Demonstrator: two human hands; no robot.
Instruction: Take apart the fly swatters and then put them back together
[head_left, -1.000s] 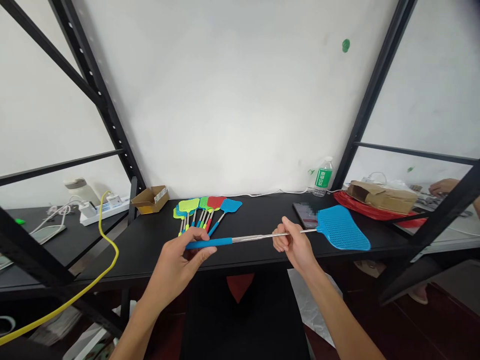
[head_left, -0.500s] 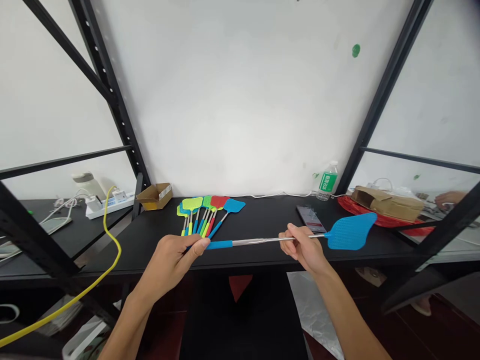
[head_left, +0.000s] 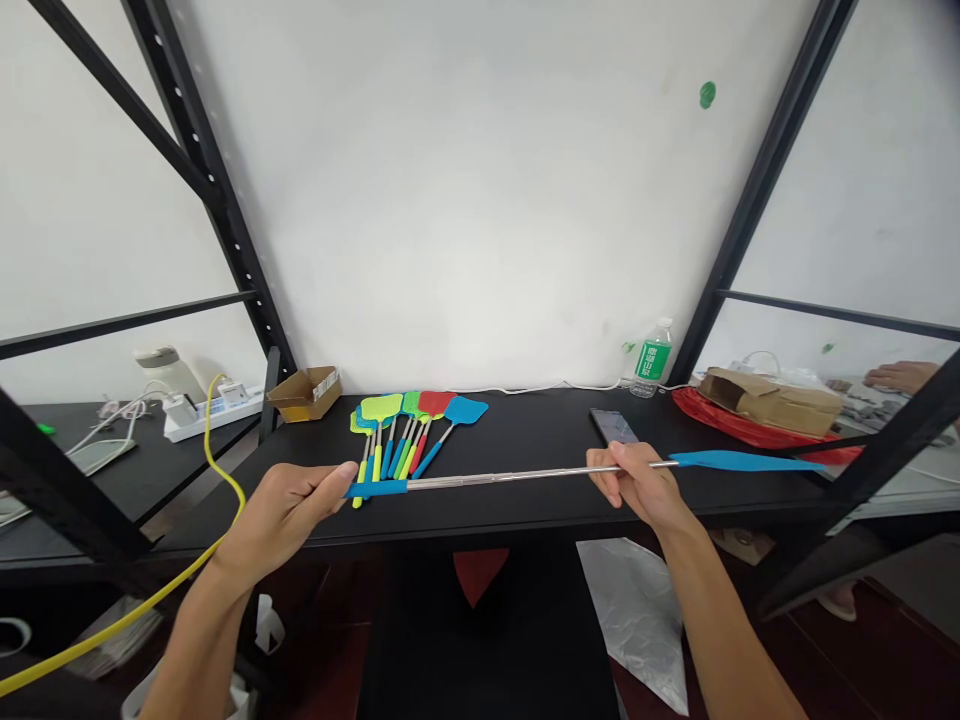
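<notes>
A blue fly swatter [head_left: 510,476] with a telescoping metal rod stretches level across my view, above the front of the black table [head_left: 517,430]. My left hand [head_left: 289,512] is closed round the end of its blue grip. My right hand [head_left: 636,483] pinches the thin rod just short of the blue paddle, which is turned nearly edge-on. Behind my left hand, several fly swatters [head_left: 409,425] in yellow-green, blue, green and red lie fanned out on the table, paddles toward the wall. A phone [head_left: 611,424] lies behind my right hand, partly covered by it.
A small open cardboard box [head_left: 304,394] stands at the back left, a water bottle [head_left: 652,358] at the back right. A torn carton [head_left: 772,400] rests on red material. Black rack posts frame both sides. A yellow cable [head_left: 217,470] hangs at left. Another person's hand [head_left: 900,376] shows far right.
My hands have moved apart and the rod between them is longer. The paddle has shifted right and rotated from face-on to nearly edge-on.
</notes>
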